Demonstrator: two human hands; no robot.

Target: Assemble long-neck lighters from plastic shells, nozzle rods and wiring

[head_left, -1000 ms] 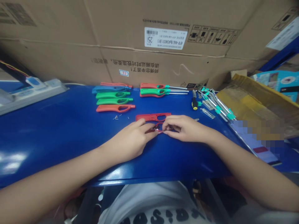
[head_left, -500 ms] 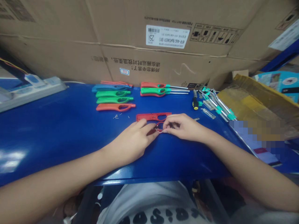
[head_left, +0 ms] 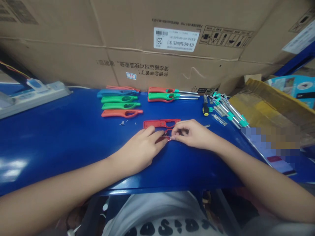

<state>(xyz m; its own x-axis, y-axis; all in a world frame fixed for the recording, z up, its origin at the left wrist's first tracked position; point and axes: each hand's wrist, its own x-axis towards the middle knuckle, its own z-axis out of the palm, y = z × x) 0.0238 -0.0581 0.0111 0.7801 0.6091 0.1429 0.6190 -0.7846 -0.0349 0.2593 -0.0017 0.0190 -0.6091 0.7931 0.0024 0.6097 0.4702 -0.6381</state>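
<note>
My left hand [head_left: 145, 146] is closed around a red lighter shell half [head_left: 168, 131], whose trigger loop shows between my hands. At the shell's right part, the thumb and fingers of my right hand [head_left: 190, 133] are pinched together. What sits between those fingertips is too small to make out. Just beyond lies another red shell half [head_left: 157, 123], its inner side up. Several small screws [head_left: 122, 123] are scattered left of it. Most of the held shell is covered by my fingers.
Orange, green and blue lighter shells [head_left: 120, 105] lie back left. Lighters with metal tubes [head_left: 173, 95] rest at the back middle. To the right are a screwdriver [head_left: 205, 109], clear fuel tanks [head_left: 219, 120], tube assemblies [head_left: 231, 113] and a cardboard box [head_left: 268, 108]. A power strip [head_left: 36, 95] stands left.
Both hands stay almost in place at the red shell half. Only the fingertips have shifted very slightly; everything else on the table lies as before.
</note>
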